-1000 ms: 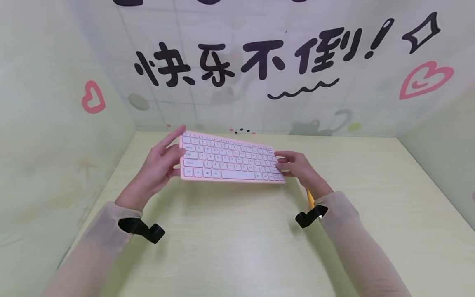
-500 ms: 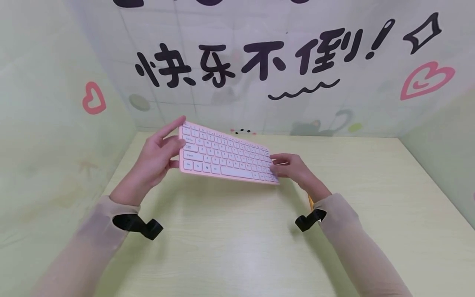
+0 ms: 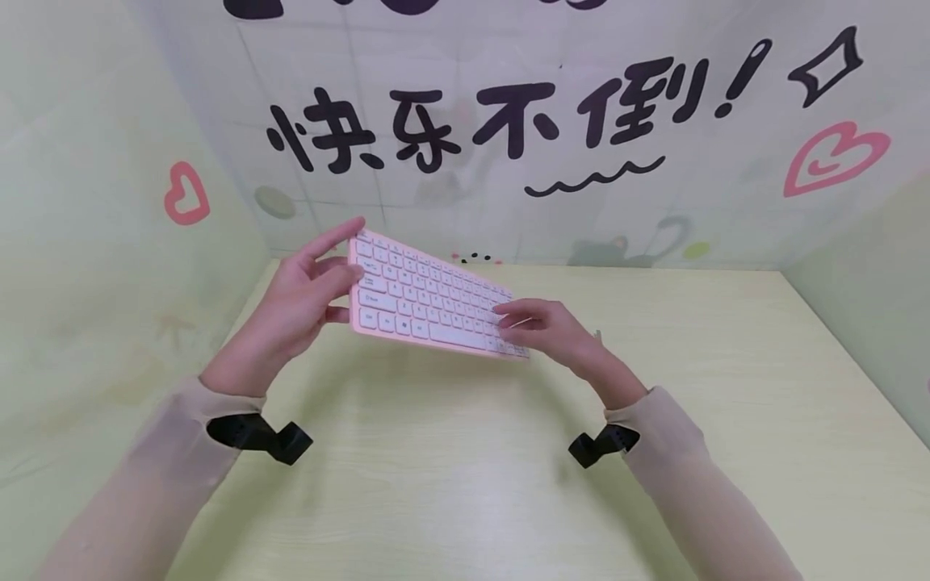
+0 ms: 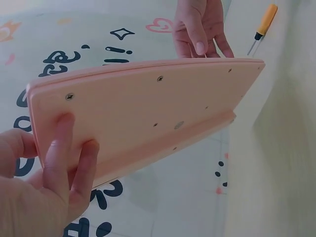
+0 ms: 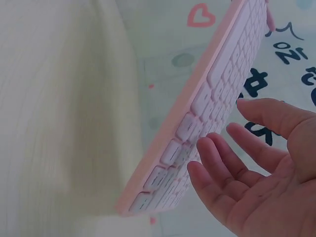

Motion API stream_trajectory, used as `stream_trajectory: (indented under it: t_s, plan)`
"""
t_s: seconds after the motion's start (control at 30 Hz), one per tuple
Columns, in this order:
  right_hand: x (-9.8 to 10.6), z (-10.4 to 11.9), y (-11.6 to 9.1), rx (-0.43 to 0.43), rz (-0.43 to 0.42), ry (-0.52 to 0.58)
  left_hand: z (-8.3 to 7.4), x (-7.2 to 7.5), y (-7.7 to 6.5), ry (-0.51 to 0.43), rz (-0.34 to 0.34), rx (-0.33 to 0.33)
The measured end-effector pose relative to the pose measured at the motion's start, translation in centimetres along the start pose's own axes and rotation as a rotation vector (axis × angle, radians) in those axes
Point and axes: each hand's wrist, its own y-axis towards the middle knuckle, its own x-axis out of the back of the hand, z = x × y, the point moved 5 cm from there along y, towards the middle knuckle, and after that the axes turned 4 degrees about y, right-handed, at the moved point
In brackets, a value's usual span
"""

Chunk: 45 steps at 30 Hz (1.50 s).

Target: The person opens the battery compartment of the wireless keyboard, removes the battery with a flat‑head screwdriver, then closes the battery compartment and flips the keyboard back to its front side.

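Note:
A pink keyboard (image 3: 436, 294) with white keys is held up off the table, tilted, its left end higher than its right. My left hand (image 3: 301, 294) grips its left end, with the thumb at the front and fingertips pressed on the pink back (image 4: 143, 103), as the left wrist view shows. That back has several small screws and a raised ridge along one long side. In front of the right-hand keys is my right hand (image 3: 548, 331). Its fingers (image 5: 219, 163) are loosely bent and hold nothing, with the fingertips close to the keys in the right wrist view.
On the pale wooden table (image 3: 465, 452) lies a tool with a yellow handle (image 4: 267, 19), a black collar and a thin metal end. My right arm mostly hides it in the head view. Printed sheets form a wall (image 3: 465, 210) behind and at both sides.
My left hand has raised the keyboard's left end, so it tilts more. My right hand has let go of the right edge and moved left, in front of the keys.

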Motion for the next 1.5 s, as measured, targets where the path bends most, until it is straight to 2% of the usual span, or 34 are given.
stream_trajectory:
  t_s: [0.2,0.37,0.63,0.8,1.03,1.2,1.5]
  plan:
    - [-1.9,2.2,-0.6,0.103,0.060,0.044,-0.5,-0.2,-0.1,0.035,-0.009,0.009]
    - [-3.0,3.5,-1.0,0.173,0.062,0.053,-0.9,-0.6,-0.1,0.043,-0.008,0.009]
    - [-4.2,4.2,-0.8,0.270,0.066,-0.036,-1.7,-1.2,0.1,0.081,-0.042,0.052]
    - [-4.7,4.9,-0.7,0.331,0.013,-0.111,-2.6,-1.7,0.2,0.116,-0.059,0.079]
    - [-4.9,5.6,-0.2,0.385,-0.087,-0.136,-3.9,-2.5,0.7,0.135,-0.069,0.118]
    - [-4.9,6.2,-0.2,0.433,-0.157,-0.175,-4.4,-3.0,1.0,0.114,-0.073,0.148]
    - [-4.6,7.1,-0.6,0.538,-0.220,-0.227,-5.2,-4.3,1.4,0.044,-0.071,0.161]
